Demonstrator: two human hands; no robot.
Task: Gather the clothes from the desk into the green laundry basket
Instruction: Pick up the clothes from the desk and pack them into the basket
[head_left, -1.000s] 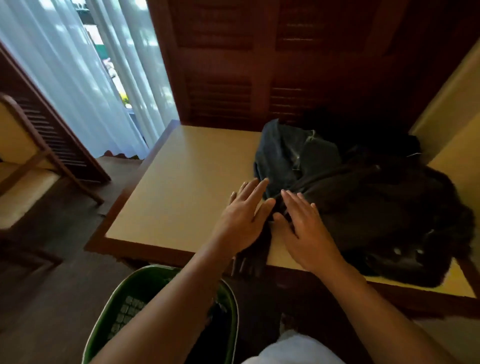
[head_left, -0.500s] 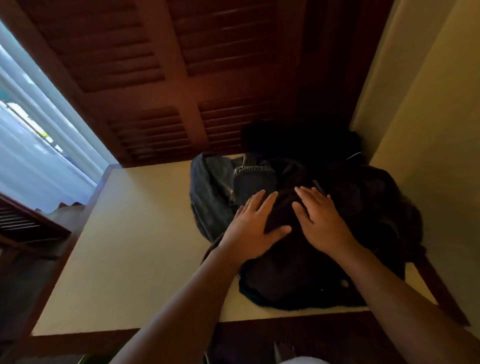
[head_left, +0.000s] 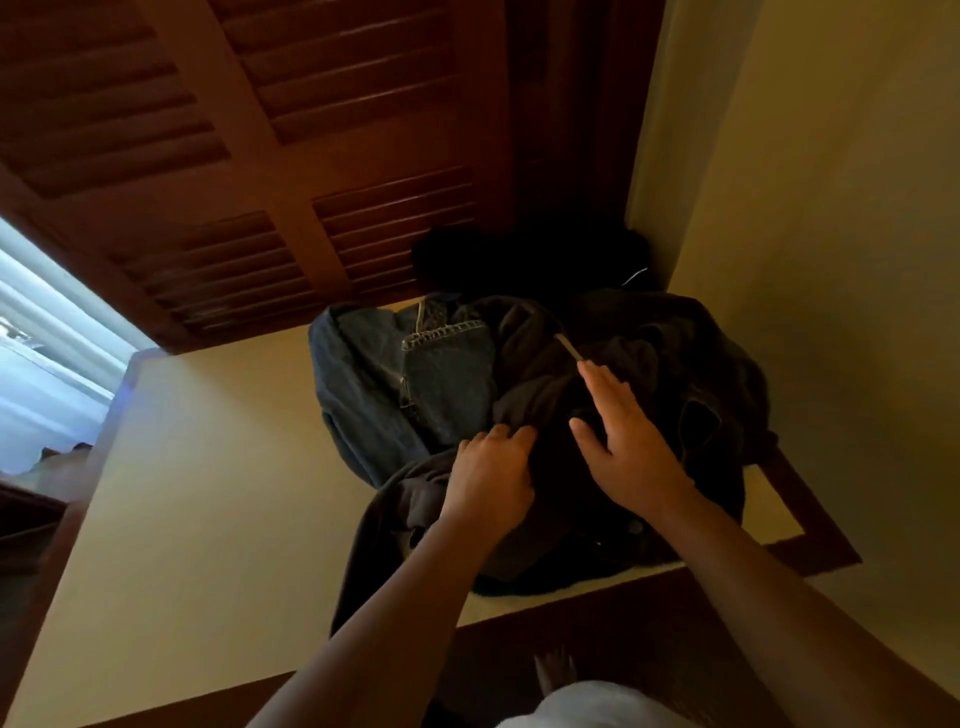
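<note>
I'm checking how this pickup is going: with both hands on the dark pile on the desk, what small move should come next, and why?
Probably curl the right hand into the dark garment so both hands can lift it. The left hand bunches the cloth with curled fingers; the right lies flat on it, fingers straight. The garment hangs over the near edge of the desk.
</note>
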